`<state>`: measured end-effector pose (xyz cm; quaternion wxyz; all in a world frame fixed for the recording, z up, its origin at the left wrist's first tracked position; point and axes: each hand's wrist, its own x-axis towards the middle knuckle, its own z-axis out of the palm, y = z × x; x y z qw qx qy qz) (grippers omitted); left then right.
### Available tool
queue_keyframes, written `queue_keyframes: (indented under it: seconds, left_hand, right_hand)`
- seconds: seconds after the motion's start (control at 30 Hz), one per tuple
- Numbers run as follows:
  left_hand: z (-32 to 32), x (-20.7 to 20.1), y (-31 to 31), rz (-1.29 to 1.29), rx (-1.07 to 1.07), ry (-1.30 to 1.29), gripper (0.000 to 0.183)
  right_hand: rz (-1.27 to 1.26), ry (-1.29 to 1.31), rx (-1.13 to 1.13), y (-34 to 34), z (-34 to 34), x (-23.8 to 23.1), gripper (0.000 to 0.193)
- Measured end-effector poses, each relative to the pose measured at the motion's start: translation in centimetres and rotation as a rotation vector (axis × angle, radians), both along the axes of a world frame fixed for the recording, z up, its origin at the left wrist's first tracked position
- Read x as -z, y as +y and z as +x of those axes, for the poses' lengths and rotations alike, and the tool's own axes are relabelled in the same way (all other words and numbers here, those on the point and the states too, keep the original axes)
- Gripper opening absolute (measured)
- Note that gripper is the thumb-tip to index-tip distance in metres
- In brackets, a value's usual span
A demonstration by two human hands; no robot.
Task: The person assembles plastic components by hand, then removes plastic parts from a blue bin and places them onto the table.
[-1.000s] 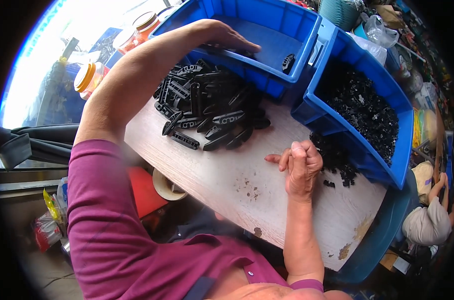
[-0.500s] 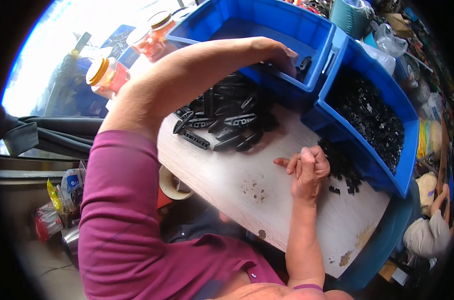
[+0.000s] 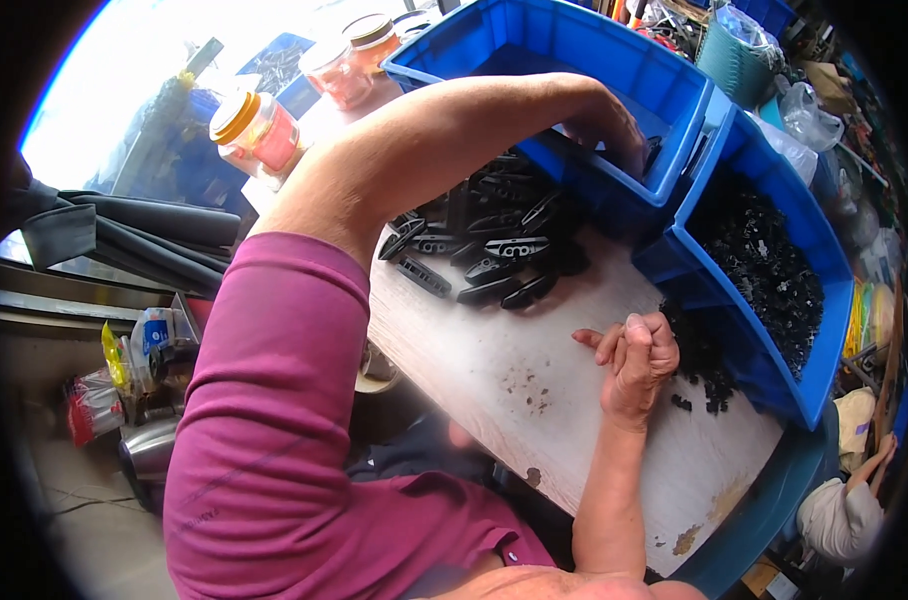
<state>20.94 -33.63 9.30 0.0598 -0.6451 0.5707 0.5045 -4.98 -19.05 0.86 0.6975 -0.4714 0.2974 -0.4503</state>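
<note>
My left arm stretches across the table, and my left hand (image 3: 614,128) dips into the near right corner of a blue bin (image 3: 664,75). Its fingertips are hidden inside, so its grip cannot be made out. A dark part (image 3: 654,150) shows beside the fingers in that bin. Below my left forearm lies a pile of long black plastic parts (image 3: 489,290), some with grey faces. My right hand (image 3: 639,370) is raised over the table with curled fingers, closed on something I cannot make out. Next to it, small black pieces (image 3: 716,393) are heaped on the tabletop.
A second blue bin (image 3: 824,380), full of small black pieces, stands at the right edge of the pale worn table (image 3: 484,350). Jars (image 3: 254,130) stand at the far left. Another person (image 3: 844,520) is partly visible at the lower right.
My left hand has moved lower into the bin's corner, and the black part near its fingers is now mostly covered. My right hand keeps its curled pose. The whole view has shifted slightly.
</note>
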Motion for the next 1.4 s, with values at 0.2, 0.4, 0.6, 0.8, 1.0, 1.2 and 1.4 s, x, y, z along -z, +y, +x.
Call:
queue_keyframes:
  seconds: [0.2, 0.4, 0.6, 0.8, 1.0, 1.2, 1.4]
  left_hand:
    - [0.1, 0.1, 0.4, 0.016, -0.047, 0.201, 0.056]
    - [-0.1, -0.4, 0.5, 0.071, -0.033, 0.203, 0.057]
    - [0.4, -0.3, 0.3, 0.160, -0.008, 0.401, 0.047]
    - [0.4, 0.1, 0.5, 0.127, 0.091, 0.401, 0.048]
    - [0.2, -0.5, 0.7, 0.159, 0.104, 0.380, 0.040]
    - [0.3, -0.2, 0.1, 0.164, 0.111, 0.372, 0.037]
    - [-0.1, -0.1, 0.4, 0.070, 0.084, 0.290, 0.038]
  right_hand:
    - [-0.044, 0.042, -0.022, 0.1, 0.1, 0.1, 0.025]
    - [-0.037, 0.049, -0.093, 0.0, -0.1, 0.3, 0.026]
    - [-0.040, 0.059, -0.103, -0.1, -0.2, 0.4, 0.026]
    - [-0.022, 0.004, -0.089, 0.0, -0.2, 0.4, 0.020]
    - [-0.082, 0.050, -0.057, -0.1, -0.2, 0.8, 0.024]
    - [-0.111, 0.046, -0.024, 0.0, 0.1, 0.6, 0.025]
    - [-0.092, 0.046, -0.020, -0.1, 0.0, 0.6, 0.024]
